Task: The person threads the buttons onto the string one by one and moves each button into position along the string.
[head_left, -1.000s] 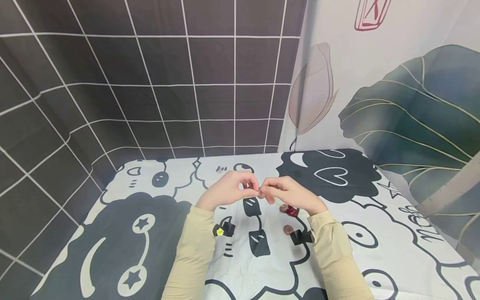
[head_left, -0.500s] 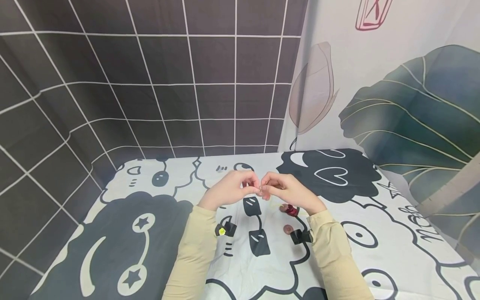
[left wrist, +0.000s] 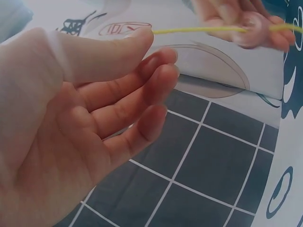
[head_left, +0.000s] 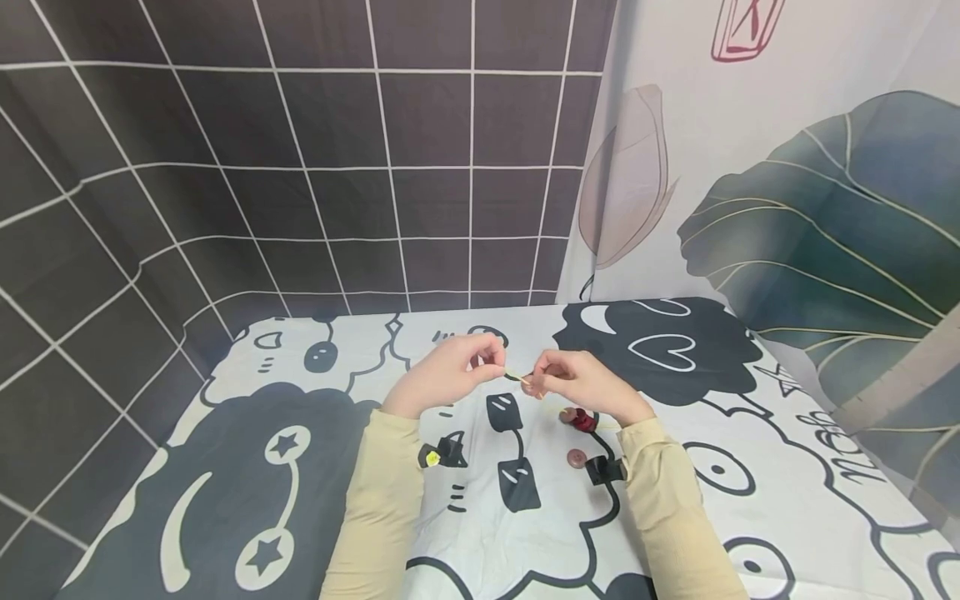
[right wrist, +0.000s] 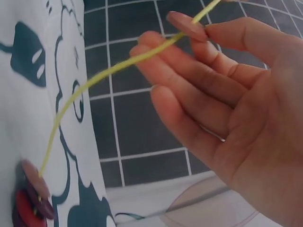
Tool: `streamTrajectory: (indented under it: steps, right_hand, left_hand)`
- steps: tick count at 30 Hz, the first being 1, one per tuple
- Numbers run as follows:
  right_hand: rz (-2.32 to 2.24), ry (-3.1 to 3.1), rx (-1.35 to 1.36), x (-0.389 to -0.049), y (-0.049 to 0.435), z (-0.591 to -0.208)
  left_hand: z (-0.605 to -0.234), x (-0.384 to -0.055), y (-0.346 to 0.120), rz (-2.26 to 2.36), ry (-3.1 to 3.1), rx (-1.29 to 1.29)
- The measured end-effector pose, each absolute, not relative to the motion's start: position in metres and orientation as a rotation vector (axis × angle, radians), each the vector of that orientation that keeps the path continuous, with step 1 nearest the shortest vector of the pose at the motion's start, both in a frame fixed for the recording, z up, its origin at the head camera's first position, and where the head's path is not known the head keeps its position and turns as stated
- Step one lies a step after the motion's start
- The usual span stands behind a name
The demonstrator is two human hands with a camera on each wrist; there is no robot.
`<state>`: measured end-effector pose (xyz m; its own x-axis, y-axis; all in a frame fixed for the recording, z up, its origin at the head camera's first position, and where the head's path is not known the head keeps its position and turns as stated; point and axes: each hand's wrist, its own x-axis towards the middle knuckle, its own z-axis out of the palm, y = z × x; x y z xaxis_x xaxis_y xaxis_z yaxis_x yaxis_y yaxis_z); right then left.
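Note:
My left hand [head_left: 446, 377] pinches a yellow string [left wrist: 194, 30] between thumb and index finger, its other fingers loosely bent. Facing it, my right hand [head_left: 585, 385] pinches a flat pinkish-brown button [right wrist: 186, 24] by its edge. The string passes through this button and runs taut to the left fingertips. From the button's other side the string curves down to a cluster of red and brown buttons [head_left: 582, 420] on the patterned cloth. Both hands are raised over the cloth.
One loose pinkish-brown button [head_left: 577, 458] lies on the cloth below the cluster. Small black pieces sit beside the sleeves, the left black piece [head_left: 450, 451] with a yellow spot by it. A dark grid-patterned curtain [head_left: 420, 200] stands behind the cloth [head_left: 480, 550].
The hands were fingertip to fingertip at the button. My left hand has moved left and slightly up, drawing string out through the button; my right hand has shifted slightly right with the button.

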<state>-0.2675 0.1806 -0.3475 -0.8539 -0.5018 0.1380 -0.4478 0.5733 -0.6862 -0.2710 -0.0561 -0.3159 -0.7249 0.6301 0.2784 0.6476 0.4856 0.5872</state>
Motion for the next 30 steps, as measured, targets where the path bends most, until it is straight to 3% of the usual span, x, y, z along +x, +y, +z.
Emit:
streamTrajectory:
  steps: [8, 30]
  right_hand:
    - [-0.974, 2.745, -0.851, -0.275, 0.2, -0.361]
    - [-0.926, 2.643, -0.597, -0.284, 0.222, -0.387]
  left_hand:
    - [-0.313, -0.267, -0.055, -1.054, -2.667, -1.196]
    - [-0.305, -0.259, -0.054, -1.02, -2.539, -1.31]
